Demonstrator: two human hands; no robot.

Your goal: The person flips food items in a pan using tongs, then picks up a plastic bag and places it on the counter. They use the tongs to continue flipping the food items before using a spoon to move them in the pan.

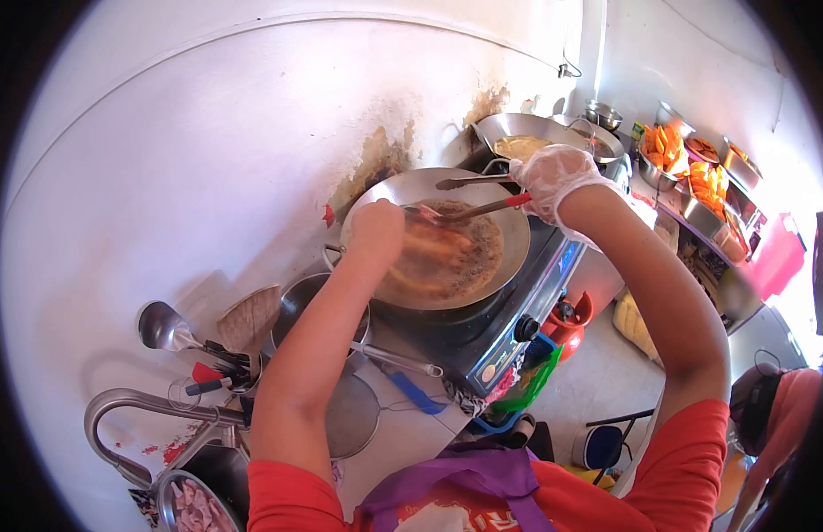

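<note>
Evidently, the gloved right hand (556, 177) grips the red-handled tongs (484, 209) beyond the nearer wok's (401, 184) right rim, their spread arms pointing leftward over it. The left hand (378, 229), above the wok's left side, is nearer the tips; its finger opening and hold cannot be determined.

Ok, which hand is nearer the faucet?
Left. The left hand is up and right of the faucet in view, over the front wok; the right hand, holding tongs, is farther right.
</note>
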